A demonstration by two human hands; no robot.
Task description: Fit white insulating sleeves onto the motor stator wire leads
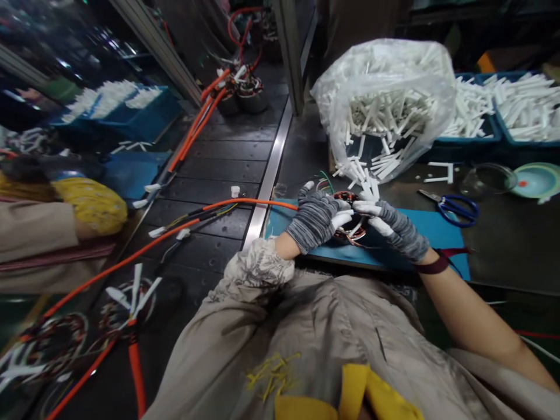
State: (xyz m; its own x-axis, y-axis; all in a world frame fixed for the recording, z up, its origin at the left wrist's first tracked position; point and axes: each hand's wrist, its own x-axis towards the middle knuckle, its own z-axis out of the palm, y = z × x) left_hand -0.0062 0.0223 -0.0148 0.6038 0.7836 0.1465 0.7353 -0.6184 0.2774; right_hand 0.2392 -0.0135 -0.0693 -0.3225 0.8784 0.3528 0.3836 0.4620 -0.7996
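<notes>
A motor stator (355,234) with copper windings sits on a blue mat (431,233) in front of me. My left hand (317,216), in a grey knitted glove with white fingertips, closes on the stator's left side. An orange sleeved cable (249,201) runs in under this hand from the left, and thin coloured wires (324,184) stick up behind it. On the other side, my right hand (396,227), gloved alike, has its fingers pinched at the stator's upper right edge. What it pinches is too small to make out. White sleeve tubes (370,184) lie just behind the stator.
Behind the mat, a clear plastic bag (336,93) spills white tubes, beside blue bins (476,146) of more. Blue-handled scissors (459,210) and a bowl (536,181) lie right. Wired stators (126,309) stand on a slatted conveyor (214,245) to my left; across it is a co-worker's yellow sleeve (90,204).
</notes>
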